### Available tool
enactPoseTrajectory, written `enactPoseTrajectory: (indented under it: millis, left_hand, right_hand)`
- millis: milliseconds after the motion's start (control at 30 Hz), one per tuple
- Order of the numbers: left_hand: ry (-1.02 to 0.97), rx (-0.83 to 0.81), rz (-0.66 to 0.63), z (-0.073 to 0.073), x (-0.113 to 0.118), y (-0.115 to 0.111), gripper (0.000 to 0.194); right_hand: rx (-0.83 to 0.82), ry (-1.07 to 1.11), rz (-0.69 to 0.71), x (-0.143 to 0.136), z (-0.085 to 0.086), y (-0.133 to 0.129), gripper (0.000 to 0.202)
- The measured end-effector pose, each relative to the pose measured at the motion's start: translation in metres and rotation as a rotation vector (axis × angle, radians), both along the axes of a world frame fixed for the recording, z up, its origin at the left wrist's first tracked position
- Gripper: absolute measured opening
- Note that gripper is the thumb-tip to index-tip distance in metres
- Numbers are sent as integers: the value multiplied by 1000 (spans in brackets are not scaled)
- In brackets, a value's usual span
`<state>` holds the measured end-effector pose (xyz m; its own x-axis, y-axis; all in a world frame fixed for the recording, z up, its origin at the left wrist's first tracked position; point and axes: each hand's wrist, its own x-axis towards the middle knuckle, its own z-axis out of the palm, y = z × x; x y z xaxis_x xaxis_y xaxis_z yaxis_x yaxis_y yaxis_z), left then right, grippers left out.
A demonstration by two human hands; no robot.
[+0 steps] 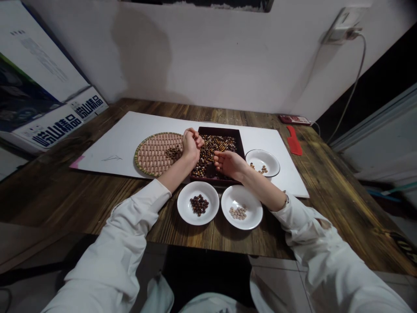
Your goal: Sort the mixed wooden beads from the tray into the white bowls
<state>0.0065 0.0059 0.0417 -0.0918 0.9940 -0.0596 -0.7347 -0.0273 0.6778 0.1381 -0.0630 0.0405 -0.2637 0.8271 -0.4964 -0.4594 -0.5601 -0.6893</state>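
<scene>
A dark red box [241,145] holds many small round beads [219,142] in brown, yellow, black and pale tones. My left hand [192,145] is above the box's left edge, next to the woven tray, its fingers curled in; what they hold, if anything, is hidden. Over the right part of the box, my right hand [230,164] is turned partly palm up, fingers loosely bent and apart, with nothing visible in it. On the round woven tray [151,152] lies a small heap of brown beads [173,152].
In front stand a white bowl [183,198] with dark red beads and another white bowl [243,224] with pale beads. A third bowl [273,163], at right, has yellowish beads. A white board [112,139] lies underneath; a red scraper-like tool [294,141] is beyond its right edge.
</scene>
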Motion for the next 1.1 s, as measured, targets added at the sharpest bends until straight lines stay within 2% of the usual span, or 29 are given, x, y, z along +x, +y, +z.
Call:
enactPoseTrajectory:
  millis: [333,733,1000,1100]
  left_hand:
    - [-13,25,35,-6,-1,3,23]
    - [-89,21,19,-4,-3,3,25]
    - [-52,-10,49,-5,-3,3,24]
    - [-101,-22,60,-4,-3,3,25]
  right_hand:
    - [15,3,10,1,-1,-1,19]
    - [6,4,5,1,-2,1,17]
    - [8,0,4,1,-1,0,17]
    - [7,1,2,1,-1,0,17]
